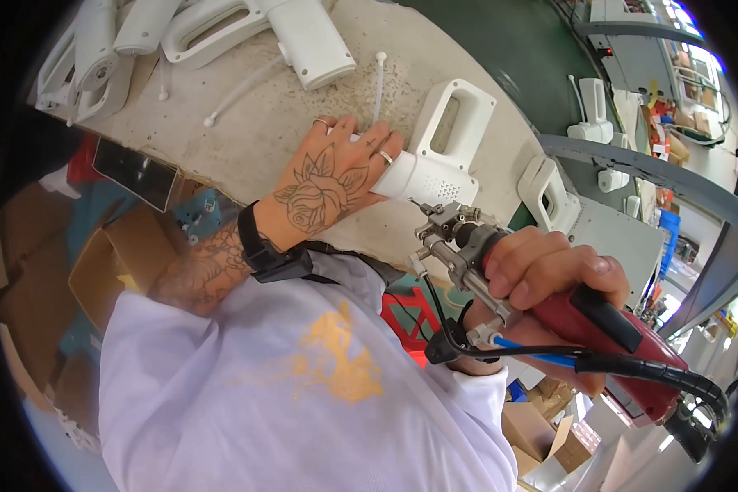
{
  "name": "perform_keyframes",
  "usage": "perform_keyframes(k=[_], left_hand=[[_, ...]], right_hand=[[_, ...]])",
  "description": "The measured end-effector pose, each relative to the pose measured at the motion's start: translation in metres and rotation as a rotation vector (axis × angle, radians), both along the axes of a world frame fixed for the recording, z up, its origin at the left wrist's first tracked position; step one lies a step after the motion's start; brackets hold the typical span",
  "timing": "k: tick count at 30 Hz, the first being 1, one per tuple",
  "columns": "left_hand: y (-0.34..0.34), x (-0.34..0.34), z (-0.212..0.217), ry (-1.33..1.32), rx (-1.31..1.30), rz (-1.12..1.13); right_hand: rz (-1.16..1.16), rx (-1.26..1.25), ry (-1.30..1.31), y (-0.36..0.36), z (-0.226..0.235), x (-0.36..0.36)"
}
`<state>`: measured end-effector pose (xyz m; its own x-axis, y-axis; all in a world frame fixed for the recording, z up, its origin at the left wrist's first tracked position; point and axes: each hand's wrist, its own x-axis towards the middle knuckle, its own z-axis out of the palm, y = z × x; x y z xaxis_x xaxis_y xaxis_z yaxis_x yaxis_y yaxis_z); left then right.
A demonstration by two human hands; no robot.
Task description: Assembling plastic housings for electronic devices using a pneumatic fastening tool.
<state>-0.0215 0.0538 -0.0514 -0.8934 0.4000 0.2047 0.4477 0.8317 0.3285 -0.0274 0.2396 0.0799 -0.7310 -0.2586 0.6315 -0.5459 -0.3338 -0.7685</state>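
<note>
The white plastic housing (pixel 439 160) lies on the worn worktable (pixel 246 139), pinned under the left hand (pixel 332 176), fingers spread flat. The right hand (pixel 549 275) grips a red power tool (pixel 599 344), fingers wrapped tight. More white housings (pixel 246 29) lie beyond; cardboard boxes (pixel 111 266) sit below, contents unclear.

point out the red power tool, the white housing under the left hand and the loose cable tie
red power tool (pixel 623 332), head view, on its red body
white housing (pixel 443 168), head view, on its handle side
loose cable tie (pixel 379 82), head view, mid strap
</note>
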Motion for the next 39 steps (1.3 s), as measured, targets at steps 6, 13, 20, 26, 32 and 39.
perform_keyframes(k=[6, 13, 20, 26, 32, 39], left_hand=[[-0.002, 0.000, 0.001, -0.022, -0.009, -0.002], [0.001, 0.002, 0.003, 0.020, -0.020, 0.003], [0.021, 0.004, -0.009, -0.069, 0.159, -0.102], [-0.006, 0.008, -0.023, -0.197, 0.565, -0.152], [-0.020, 0.008, -0.027, -0.203, 0.573, -0.186], [-0.025, 0.006, -0.031, -0.195, 0.624, -0.207]], right_hand=[[0.009, 0.038, -0.035, -0.001, -0.017, -0.004], [-0.098, 0.136, -0.087, -0.001, -0.020, 0.005], [-0.057, -0.059, 0.040, 0.006, 0.024, 0.011], [-0.041, -0.029, 0.099, -0.015, 0.030, 0.002], [0.014, -0.005, 0.077, -0.035, 0.011, -0.016], [-0.075, 0.003, -0.038, -0.048, -0.009, -0.019]])
